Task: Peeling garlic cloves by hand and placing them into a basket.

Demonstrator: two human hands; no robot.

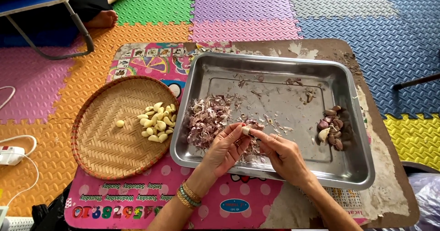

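My left hand and my right hand meet over the front of a steel tray, both pinching one garlic clove between their fingertips. Just left of the hands lies a heap of purple garlic skins in the tray. A small pile of unpeeled purple cloves sits at the tray's right side. To the left, a round woven basket holds several peeled pale cloves. Bracelets circle my left wrist.
The tray and basket rest on a low board with a pink printed cover over coloured foam floor mats. Another person's bare foot and a folding table leg are at top left. White cables lie at the left edge.
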